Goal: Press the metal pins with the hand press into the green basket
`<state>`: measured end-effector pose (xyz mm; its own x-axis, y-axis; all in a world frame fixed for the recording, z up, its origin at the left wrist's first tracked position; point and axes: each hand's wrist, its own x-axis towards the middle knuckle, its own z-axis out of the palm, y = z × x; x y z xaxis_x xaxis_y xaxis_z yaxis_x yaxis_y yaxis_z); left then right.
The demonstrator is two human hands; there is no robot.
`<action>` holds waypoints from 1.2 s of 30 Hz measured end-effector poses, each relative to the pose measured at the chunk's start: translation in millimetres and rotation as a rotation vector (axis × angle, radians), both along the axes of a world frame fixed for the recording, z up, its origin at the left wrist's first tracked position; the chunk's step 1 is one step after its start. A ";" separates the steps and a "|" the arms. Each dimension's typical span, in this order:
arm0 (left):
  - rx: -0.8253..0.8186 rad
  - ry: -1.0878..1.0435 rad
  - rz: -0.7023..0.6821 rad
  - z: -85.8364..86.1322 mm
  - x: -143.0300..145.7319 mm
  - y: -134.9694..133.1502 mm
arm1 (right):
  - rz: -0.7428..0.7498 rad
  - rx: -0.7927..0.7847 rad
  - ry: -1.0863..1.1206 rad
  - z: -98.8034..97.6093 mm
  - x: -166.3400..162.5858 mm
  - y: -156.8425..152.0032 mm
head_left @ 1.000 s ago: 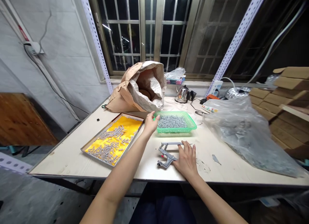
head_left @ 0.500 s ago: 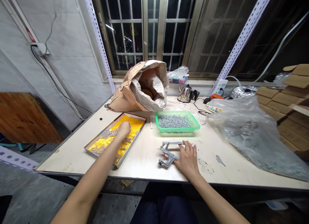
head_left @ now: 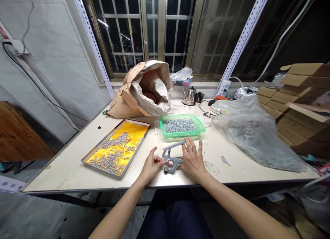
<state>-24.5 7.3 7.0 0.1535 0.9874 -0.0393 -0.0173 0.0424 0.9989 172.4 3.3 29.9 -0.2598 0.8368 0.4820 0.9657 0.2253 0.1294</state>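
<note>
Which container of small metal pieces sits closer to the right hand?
The green basket, just beyond the right hand; the yellow-lined tray lies farther off, to the left.

brown paper sack (head_left: 144, 89), kettle (head_left: 190, 96), cardboard boxes (head_left: 296, 91)

Bright overhead light, dark windows, edges warped

Under my hands sits a grey metal press tool (head_left: 172, 159). Far from me is a green mesh plastic basket (head_left: 182, 125); left, a yellow-lined metal tray (head_left: 117, 148) of silvery pins.
</note>
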 end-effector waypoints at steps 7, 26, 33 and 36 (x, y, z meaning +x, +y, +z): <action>0.016 0.091 -0.120 15.0 0.7 3.2 | 0.030 0.030 -0.039 6.9 -3.1 3.0; -0.032 0.127 -0.261 9.6 3.3 -0.5 | -0.078 -0.019 -0.009 -2.5 -6.7 -5.4; -0.063 0.075 -0.229 8.7 -1.2 -7.1 | 0.015 0.016 0.050 -5.2 -1.4 -5.0; -0.021 0.036 -0.109 8.6 -7.3 -10.9 | 0.040 -0.120 0.046 -7.2 3.4 -1.4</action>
